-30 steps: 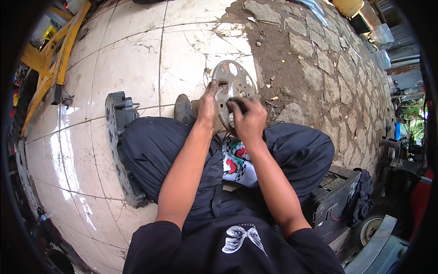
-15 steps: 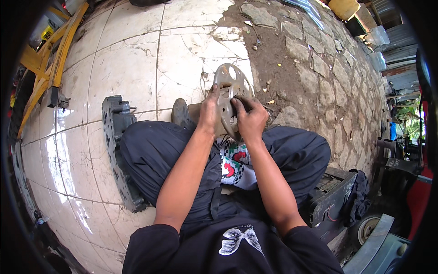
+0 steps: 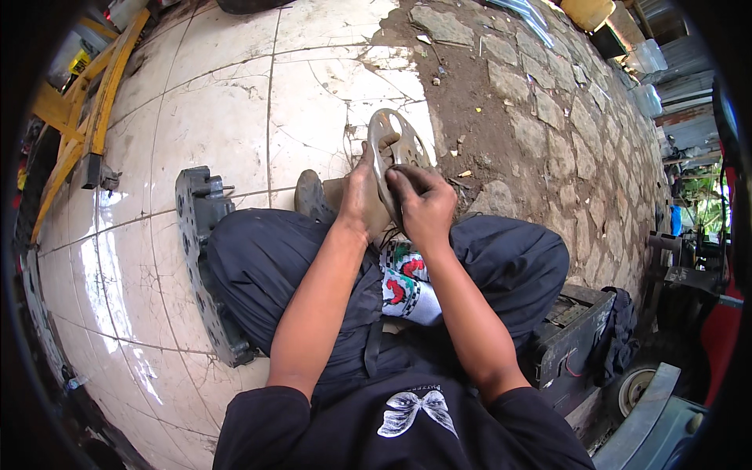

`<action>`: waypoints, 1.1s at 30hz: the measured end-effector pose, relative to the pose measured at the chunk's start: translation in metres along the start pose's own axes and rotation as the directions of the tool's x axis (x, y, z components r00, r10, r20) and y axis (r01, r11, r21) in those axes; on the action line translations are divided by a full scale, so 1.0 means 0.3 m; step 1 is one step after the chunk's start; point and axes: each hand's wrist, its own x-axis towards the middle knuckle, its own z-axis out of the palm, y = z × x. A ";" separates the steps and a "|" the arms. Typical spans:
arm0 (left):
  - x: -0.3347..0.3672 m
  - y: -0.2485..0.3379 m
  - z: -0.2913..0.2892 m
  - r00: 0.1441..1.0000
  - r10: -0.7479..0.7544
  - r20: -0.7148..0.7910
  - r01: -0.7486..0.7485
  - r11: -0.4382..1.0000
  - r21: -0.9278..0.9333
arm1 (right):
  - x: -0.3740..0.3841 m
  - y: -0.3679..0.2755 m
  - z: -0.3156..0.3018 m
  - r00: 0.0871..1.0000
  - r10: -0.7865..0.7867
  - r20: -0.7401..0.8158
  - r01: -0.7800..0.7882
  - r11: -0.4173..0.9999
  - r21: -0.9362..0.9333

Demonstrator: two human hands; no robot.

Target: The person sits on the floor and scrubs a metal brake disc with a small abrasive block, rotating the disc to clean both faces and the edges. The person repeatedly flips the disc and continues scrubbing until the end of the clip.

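A round grey metal disc with several holes [image 3: 403,150] stands tilted above my crossed ankles, its face turned partly to the right. My left hand [image 3: 362,197] holds it along the left side, palm against the back and fingers pointing up. On the face, my right hand [image 3: 428,205] is closed, with thumb and fingertips pinched together near the disc's middle. What the right fingers hold, if anything, is hidden. The lower part of the disc is covered by my right hand. My shoe [image 3: 312,196] shows just left of the disc.
A dark engine casting with bolt holes [image 3: 205,262] lies beside my left knee. By my right knee stands a black box [image 3: 570,337] with dark cloth [image 3: 619,333] over its end. A yellow metal frame [image 3: 102,110] is at the far left. White tiles meet dirt and paving stones [image 3: 540,149].
The disc has turned more edge-on to me. My right hand has shifted slightly left and its fingers have drawn together over the face. My left hand keeps its hold.
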 end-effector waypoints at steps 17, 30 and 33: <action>-0.014 -0.011 0.021 0.999 -0.034 0.007 0.034 0.999 0.011 | 0.027 0.002 0.006 1.000 0.021 -0.016 -0.019 0.995 0.097; 0.003 0.014 0.008 0.998 -0.061 0.010 0.060 0.993 0.106 | -0.038 0.163 0.044 0.978 0.142 -0.154 -0.113 0.977 0.182; 0.030 0.032 0.010 0.997 0.006 -0.074 0.007 0.984 0.178 | -0.117 0.276 0.008 0.964 0.169 -0.204 -0.130 0.973 0.190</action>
